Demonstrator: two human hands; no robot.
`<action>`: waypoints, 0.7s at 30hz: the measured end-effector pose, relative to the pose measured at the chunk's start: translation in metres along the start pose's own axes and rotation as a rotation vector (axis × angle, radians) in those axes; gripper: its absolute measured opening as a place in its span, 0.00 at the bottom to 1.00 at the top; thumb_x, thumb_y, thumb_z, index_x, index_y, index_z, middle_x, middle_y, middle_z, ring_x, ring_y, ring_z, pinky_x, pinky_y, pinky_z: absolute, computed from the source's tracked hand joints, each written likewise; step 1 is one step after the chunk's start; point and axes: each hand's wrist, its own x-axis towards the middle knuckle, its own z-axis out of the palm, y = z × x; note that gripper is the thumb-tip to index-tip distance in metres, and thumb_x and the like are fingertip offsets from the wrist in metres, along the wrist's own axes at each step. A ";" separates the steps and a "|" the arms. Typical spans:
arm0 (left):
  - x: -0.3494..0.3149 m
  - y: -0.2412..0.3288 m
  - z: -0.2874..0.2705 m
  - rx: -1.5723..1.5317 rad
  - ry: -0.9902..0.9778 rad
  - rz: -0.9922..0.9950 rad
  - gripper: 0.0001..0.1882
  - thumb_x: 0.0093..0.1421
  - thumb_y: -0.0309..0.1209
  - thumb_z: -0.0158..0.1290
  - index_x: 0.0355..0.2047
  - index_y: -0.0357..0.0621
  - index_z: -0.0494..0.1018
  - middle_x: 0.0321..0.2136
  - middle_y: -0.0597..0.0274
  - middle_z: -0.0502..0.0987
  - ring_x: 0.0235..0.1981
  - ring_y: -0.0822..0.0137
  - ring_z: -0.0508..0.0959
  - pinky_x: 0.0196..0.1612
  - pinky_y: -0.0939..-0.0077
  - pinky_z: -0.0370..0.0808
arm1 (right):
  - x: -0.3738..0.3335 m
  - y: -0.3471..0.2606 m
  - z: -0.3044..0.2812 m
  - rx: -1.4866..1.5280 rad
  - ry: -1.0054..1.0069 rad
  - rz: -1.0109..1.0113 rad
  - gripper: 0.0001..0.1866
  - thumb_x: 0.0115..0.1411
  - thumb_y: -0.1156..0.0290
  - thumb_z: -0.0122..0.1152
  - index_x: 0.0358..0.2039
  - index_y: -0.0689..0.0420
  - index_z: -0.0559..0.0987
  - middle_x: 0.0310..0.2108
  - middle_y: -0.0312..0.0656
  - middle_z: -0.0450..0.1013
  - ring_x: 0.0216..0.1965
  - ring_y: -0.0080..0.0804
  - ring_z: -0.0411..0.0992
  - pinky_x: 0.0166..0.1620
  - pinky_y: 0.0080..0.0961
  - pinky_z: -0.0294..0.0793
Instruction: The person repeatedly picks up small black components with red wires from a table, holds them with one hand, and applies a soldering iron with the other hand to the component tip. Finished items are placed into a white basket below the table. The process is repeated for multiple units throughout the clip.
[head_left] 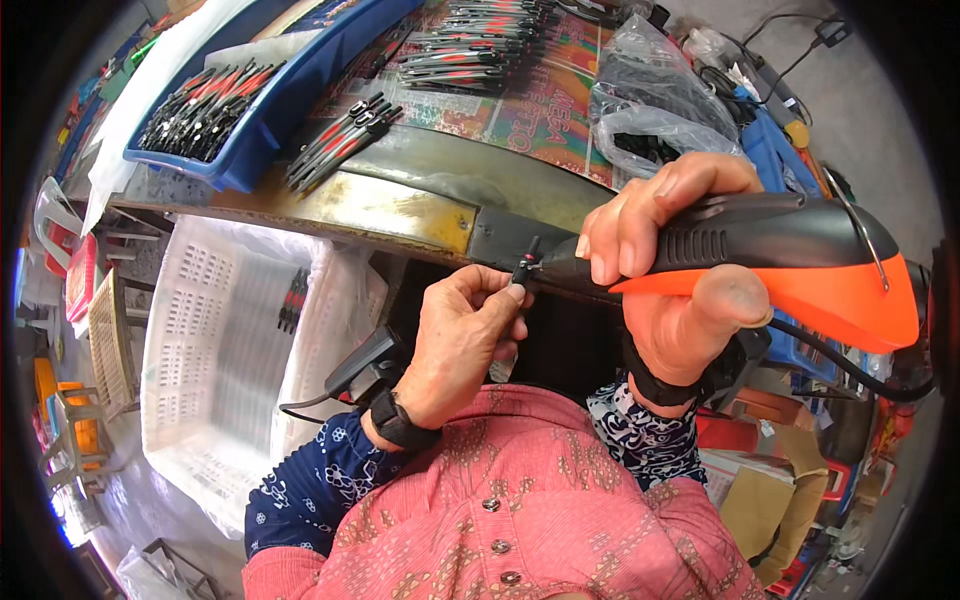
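My left hand (455,335) is closed, with thumb and fingers pinching a slim black pen-like piece (526,264) with a small red band. The piece stands nearly upright just off the bench's front edge. My right hand (665,225) wraps round a corded electric screwdriver (800,255), black above and orange below, with a wire hanging loop at its rear. Its narrow nose points left, and the tip meets the side of the piece. The lower end of the piece is hidden in my left fingers.
Several similar pens (345,140) lie near the bench edge (370,205). More fill a blue tray (215,175), and a pile (470,45) lies farther back. A clear plastic bag (650,85) of black parts sits right. Below left stands a lined white crate (185,330) with a few pens.
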 end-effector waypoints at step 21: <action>-0.003 0.001 0.014 -0.019 0.108 0.028 0.04 0.59 0.25 0.49 0.31 0.36 0.67 0.20 0.64 0.73 0.15 0.80 0.67 0.15 0.87 0.62 | 0.009 0.000 0.004 -0.057 -0.096 0.071 0.38 0.41 0.33 0.61 0.32 0.58 0.63 0.16 0.35 0.63 0.15 0.24 0.63 0.20 0.21 0.66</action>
